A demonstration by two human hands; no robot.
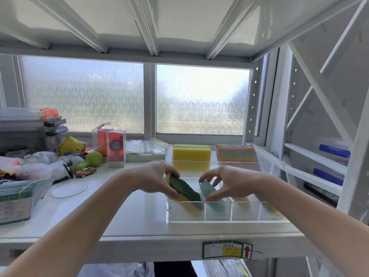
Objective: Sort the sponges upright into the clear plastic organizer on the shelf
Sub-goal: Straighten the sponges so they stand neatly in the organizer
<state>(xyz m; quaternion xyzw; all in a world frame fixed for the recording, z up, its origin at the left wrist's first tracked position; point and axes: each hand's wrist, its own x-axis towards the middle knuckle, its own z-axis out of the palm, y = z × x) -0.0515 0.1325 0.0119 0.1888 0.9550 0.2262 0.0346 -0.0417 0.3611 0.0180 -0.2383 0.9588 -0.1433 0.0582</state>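
Lower centre, organizer: clear plastic organizer [219,218] sits on the shelf [127,222], divided into narrow slots, so sponges must go in edgewise.
Left hand: left hand [153,178] pinches the green-and-yellow sponge [186,189], tilted into the leftmost slot, not yet upright.
Left fingers: fingers [171,191] curled tight around its top edge.
Right hand: right hand [227,182], loosely spread, fingertips on the teal sponge [209,191] leaning in the next slot, likely steadying it.
Waiting: yellow sponge [191,153] and striped one [235,153] lie behind, right of centre.
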